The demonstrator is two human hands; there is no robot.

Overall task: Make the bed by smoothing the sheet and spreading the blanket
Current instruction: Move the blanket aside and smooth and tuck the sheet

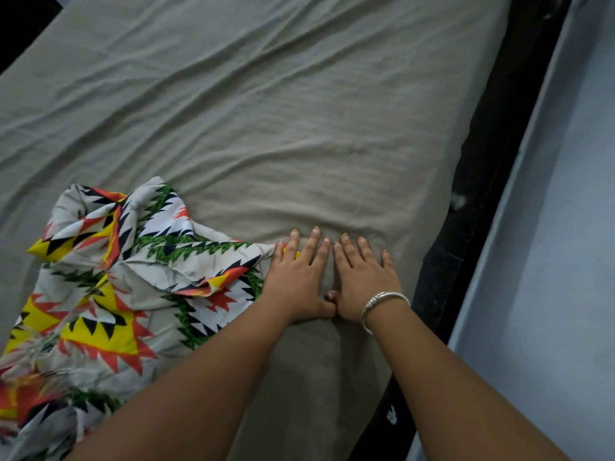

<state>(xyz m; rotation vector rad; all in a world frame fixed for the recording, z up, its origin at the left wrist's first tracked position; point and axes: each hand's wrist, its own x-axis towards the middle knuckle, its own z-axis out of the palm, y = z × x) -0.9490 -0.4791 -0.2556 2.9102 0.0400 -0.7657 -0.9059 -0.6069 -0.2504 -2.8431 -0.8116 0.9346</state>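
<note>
Both hands lie flat on the sheet (266, 121), fingers straight, thumbs touching. The left hand (298, 277) touches the blanket (109, 287); the right hand (361, 277) grips nothing.

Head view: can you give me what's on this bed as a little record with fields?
Sheet: grey-beige, wrinkled, covering the bed
Blanket: bright zigzag pattern, bunched on the sheet's left side
Left hand: flat on the sheet, fingers straight, at the blanket's edge
Right hand: flat on the sheet beside it, thumbs meeting
Bracelet: silver, on the right wrist
Stage: blanket not yet spread
</note>
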